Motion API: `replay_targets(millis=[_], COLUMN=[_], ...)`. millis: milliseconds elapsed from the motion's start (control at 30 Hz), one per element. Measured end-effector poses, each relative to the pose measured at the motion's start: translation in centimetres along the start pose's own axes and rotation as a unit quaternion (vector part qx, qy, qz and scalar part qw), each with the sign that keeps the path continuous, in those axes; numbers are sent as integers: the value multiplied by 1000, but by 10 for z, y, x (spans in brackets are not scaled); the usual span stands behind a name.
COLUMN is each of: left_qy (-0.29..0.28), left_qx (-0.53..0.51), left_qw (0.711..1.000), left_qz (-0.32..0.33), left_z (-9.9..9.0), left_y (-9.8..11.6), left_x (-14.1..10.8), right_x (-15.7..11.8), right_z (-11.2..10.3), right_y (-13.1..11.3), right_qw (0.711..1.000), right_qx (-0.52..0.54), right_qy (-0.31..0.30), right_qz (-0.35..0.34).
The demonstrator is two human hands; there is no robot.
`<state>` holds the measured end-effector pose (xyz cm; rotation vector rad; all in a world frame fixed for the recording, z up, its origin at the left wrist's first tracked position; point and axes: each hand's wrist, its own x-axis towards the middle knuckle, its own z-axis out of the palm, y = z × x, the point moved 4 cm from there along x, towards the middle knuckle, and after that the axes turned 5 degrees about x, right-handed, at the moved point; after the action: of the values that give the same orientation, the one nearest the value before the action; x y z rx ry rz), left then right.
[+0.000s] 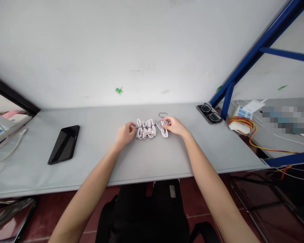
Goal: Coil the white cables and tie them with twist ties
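Observation:
Several white USB cables (145,129), coiled and bunched side by side, lie in a row on the grey table in front of me. A thin black tie (156,124) runs across the row. My left hand (126,134) is at the row's left end, fingers closed in a pinch where the tie's end comes out. Just right of the row, my right hand (174,125) grips a separate white cable coil (164,130) between thumb and fingers. A thin black wire loop (163,114) sticks up beside its fingertips.
A black phone (64,144) lies on the table (152,158) to the left. Glasses (211,112) rest on a dark flat object at the back right. Beyond the blue frame (228,98) are red-yellow wires (243,120) and white devices. A white wall stands behind.

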<state>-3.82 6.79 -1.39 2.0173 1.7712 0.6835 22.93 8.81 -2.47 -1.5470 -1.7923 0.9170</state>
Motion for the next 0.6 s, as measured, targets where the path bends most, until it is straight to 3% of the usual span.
replay_targets(millis=[100, 267, 400, 533, 600], left_qy=[0, -7, -16, -24, -22], left_qx=[-4, -16, -20, -13, -7], left_qw=[1000, 1000, 1000, 1000, 1000], left_qz=[1, 2, 12, 8, 5], left_z=[0, 1, 4, 6, 6], left_y=[-1, 0, 1, 1, 2], left_x=[1, 0, -1, -1, -1], right_x=[-3, -11, -18, -22, -23], right_z=[-3, -8, 4, 24, 31], right_y=[-6, -27, -45, -54, -56], right_qw=[999, 988, 993, 996, 993], right_qx=[-35, -30, -20, -77, -111], right_qy=[25, 123, 73, -7, -16], right_qz=[-23, -91, -91, -53, -45])
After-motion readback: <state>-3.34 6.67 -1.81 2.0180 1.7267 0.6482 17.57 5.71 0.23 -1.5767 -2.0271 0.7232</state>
